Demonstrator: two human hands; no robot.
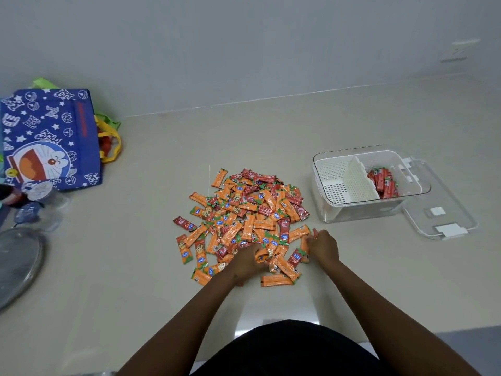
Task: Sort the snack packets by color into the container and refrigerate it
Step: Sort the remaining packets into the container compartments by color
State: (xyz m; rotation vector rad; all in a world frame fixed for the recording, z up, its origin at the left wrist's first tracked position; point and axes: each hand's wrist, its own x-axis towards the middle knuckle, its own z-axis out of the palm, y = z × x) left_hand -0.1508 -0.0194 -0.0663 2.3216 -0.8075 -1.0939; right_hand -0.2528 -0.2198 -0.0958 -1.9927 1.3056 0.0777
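Both hands are digging in the packet pile (244, 223) at six o'clock. The left hand (248, 263) is curling around orange packets; the right hand (322, 244) is pinching a red one. Next, I think, red ones are going into the container (325, 169) at three o'clock.

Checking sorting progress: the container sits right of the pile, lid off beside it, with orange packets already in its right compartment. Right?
Not quite. In the head view the packets in the right compartment of the container are red, not orange. The rest holds: pile, lid off.
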